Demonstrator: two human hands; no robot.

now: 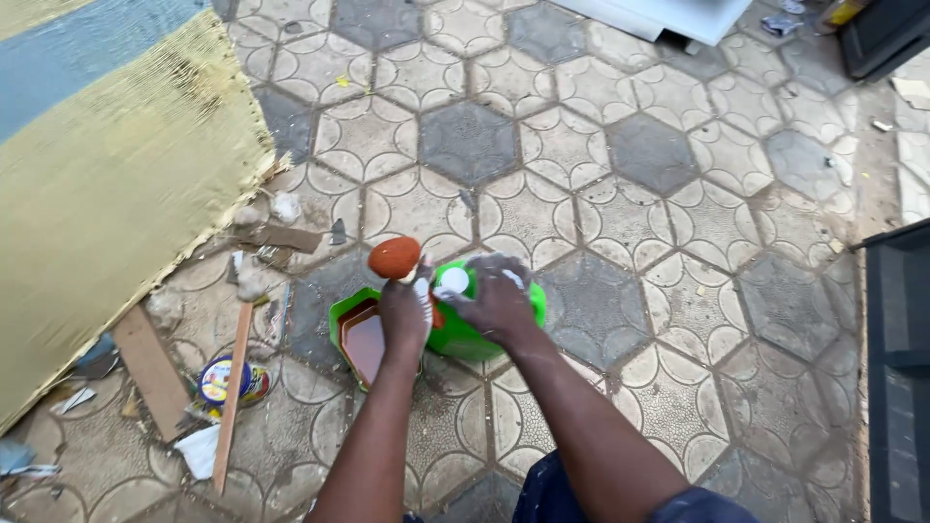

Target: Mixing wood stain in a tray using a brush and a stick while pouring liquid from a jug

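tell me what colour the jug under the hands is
Bright green jug, with a white cap; the head view shows it.

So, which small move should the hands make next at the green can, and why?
Probably dip the sponge into the cut opening. The left hand holds it just above the green can, where brownish liquid shows, while the right hand rests on the can by the white cap, steadying it.

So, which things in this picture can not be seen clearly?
Head view only:
- Green container: its middle is covered by the left hand and right hand.
- Brown-tipped tool: the handle is hidden in the left hand.
- Small tin: partly behind the wooden stick; too small to identify.
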